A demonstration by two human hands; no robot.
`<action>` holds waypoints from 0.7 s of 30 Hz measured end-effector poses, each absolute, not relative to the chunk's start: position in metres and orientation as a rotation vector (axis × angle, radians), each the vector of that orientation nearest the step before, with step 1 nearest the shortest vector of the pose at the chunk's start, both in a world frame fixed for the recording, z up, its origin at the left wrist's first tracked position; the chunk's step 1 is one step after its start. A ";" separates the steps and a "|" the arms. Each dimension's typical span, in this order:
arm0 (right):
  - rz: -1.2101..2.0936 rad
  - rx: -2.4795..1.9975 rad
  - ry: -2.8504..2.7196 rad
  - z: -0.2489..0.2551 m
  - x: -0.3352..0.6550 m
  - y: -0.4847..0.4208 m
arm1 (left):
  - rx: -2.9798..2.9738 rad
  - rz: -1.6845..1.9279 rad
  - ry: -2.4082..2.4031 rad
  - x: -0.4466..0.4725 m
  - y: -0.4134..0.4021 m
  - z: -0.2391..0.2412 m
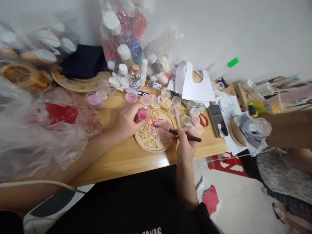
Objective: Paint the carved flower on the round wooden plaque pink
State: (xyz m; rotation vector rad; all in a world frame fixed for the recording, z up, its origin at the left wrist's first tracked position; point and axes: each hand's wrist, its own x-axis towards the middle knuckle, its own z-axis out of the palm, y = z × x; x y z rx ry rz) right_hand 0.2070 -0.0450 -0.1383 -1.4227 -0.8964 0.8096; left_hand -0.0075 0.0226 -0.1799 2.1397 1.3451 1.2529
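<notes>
My left hand (129, 118) pinches a small clear plastic cup of bright pink material (144, 114), its hinged lid flipped back. The cup sits over the upper left rim of a round wooden board (158, 148), which bears gold wire outlines. On the board, a flower (161, 128) is partly filled with pink and purple. Between the fingers of my right hand (186, 146) is a slim dark-handled tool (187, 135) with a thin metal end, perhaps a small spatula. Its tip touches or hovers just over the flower; I cannot tell which.
Several small lidded cups (166, 103) stand behind the board, with orange-handled scissors (204, 120) and a phone (217, 121) to the right. Bottles (135, 76) line the wall side. A crumpled plastic bag (60, 126) lies left. Another person (287, 172) is at the far right.
</notes>
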 end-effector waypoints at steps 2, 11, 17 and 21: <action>0.821 -1.424 -0.892 -0.140 0.206 -0.045 | 2.139 1.261 1.330 -0.008 0.023 -0.180; 0.854 -1.478 -0.877 -0.143 0.205 -0.046 | 2.131 1.231 1.353 -0.007 0.023 -0.181; 0.816 -1.496 -0.905 -0.142 0.206 -0.046 | 2.122 1.248 1.342 -0.008 0.023 -0.181; 0.795 -1.500 -0.911 -0.142 0.207 -0.047 | 2.127 1.232 1.341 -0.008 0.023 -0.181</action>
